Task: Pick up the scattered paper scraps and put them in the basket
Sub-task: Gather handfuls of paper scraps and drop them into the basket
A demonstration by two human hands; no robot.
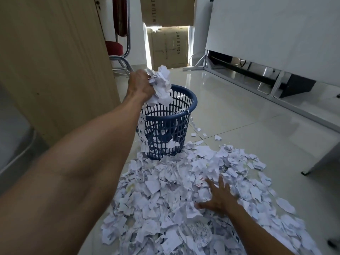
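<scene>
- Pale glossy floor tiles (pixel 239 115) run from the near edge to the far wall, with a tall wooden panel (pixel 55 61) standing on the left.
- At the far end are stacked cardboard boxes (pixel 168 46), and a red chair (pixel 115 48) on metal legs sits left of them.
- Along the right side, a large white board (pixel 276 30) leans on a metal frame (pixel 274 85).
- A blue slatted basket (pixel 192 104) stands upright on the floor at the centre, at the far edge of the scrap pile (pixel 161 203). Some paper already lies inside it, and a few strips hang over its rim.
- The pile spreads wide over the near and right floor (a few stray bits lie apart, just right of the basket).
- The left grip (pixel 140 85), at the end of an outstretched arm, is held above the basket's left rim. Its fingers are curled tight round a crumpled wad of scraps (pixel 162 83), which bulges out over the basket's opening.
- The right grip (pixel 219 196) lies low on the near part of the pile, palm down, fingers spread and straight, touching the scraps without clutching any.
</scene>
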